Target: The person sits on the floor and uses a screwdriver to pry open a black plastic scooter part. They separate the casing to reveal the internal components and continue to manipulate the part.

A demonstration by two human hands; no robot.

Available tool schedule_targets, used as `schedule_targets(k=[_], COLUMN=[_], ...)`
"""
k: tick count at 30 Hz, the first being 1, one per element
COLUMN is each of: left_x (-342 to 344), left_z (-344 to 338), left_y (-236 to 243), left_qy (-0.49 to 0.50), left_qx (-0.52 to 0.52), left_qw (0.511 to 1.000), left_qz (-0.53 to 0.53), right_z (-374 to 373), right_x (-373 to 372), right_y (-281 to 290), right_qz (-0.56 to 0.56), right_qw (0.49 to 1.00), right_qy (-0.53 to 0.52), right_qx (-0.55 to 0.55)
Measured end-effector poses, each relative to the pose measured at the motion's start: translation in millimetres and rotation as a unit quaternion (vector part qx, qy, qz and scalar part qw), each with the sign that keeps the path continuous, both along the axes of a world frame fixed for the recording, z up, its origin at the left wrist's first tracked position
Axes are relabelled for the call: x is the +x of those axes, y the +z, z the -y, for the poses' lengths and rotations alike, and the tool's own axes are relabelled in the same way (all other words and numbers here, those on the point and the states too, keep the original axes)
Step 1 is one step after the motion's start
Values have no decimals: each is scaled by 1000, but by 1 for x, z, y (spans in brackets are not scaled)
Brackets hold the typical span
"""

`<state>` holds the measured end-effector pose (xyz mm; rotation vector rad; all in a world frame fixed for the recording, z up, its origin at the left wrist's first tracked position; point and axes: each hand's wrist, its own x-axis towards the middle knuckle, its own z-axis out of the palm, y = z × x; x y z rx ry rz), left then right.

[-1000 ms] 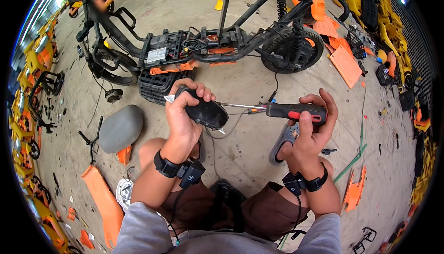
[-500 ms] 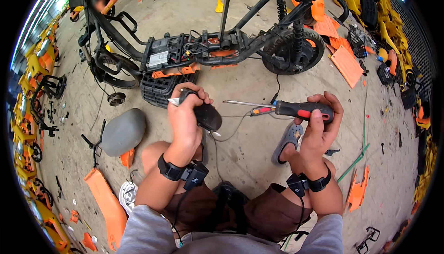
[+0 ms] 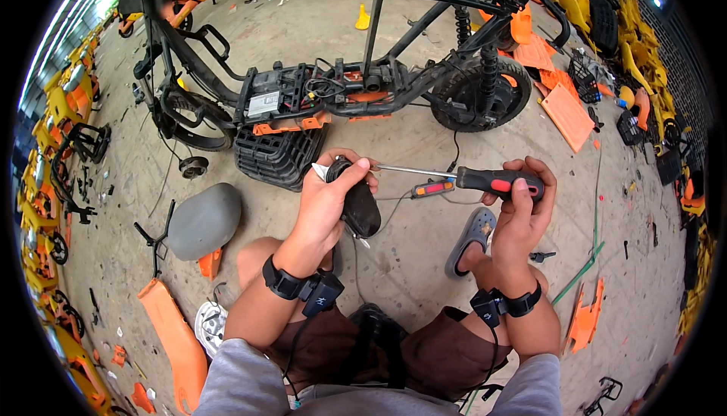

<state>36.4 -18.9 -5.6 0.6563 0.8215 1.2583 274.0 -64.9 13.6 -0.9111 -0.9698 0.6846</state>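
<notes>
My right hand (image 3: 522, 200) grips the black-and-red handle of a screwdriver (image 3: 485, 180), its metal shaft pointing left. The tip reaches my left hand's fingers; whether it touches the part there I cannot tell. My left hand (image 3: 326, 196) is closed round a dark, rounded, elongated part (image 3: 362, 211), with bits of white showing at its ends. Its exact kind is unclear. Beyond my hands stands a stripped scooter frame (image 3: 318, 90), with wiring and a silver box in its middle. Below the screwdriver's shaft, a small red-and-dark tool with a cable (image 3: 433, 188) lies on the floor.
A black crate (image 3: 276, 158) sits under the frame. To the left lie a grey rounded shell (image 3: 204, 221) and a long orange panel (image 3: 174, 340). Orange panels (image 3: 568, 117) lie far right. Yellow scooter parts (image 3: 632, 45) are heaped along the right wall.
My left hand has moved right and turned the dark part, bringing it to the screwdriver's tip. The right hand has shifted only slightly.
</notes>
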Motion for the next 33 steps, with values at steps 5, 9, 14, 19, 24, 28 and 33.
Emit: schedule_targets(k=[5,9,14,19,24,28,33], left_x=[1,2,2,7,13,12,7], left_z=[1,0,0,0,1,2,2], left_y=[-3,-4,-5,-13,-12,-9,-8], left_qy=[21,31,51,14,-49,-52,-57], left_qx=[26,23,41,83,87,81,76], left_qw=[999,999,994,980,978,977,981], left_qz=[6,-7,-93,-183,-182,-188,-170], right_z=[0,0,1,0,-3,-5,-10], right_x=[1,1,0,-13,-28,-48,-56], right_y=[-1,-3,3,-6,-24,-30,-33], right_qz=[10,15,29,177,300,216,332], right_qw=[1000,1000,999,981,945,955,928], right_qy=[15,11,-26,-8,98,176,139], right_qx=[3,5,-10,-73,-82,-99,-96])
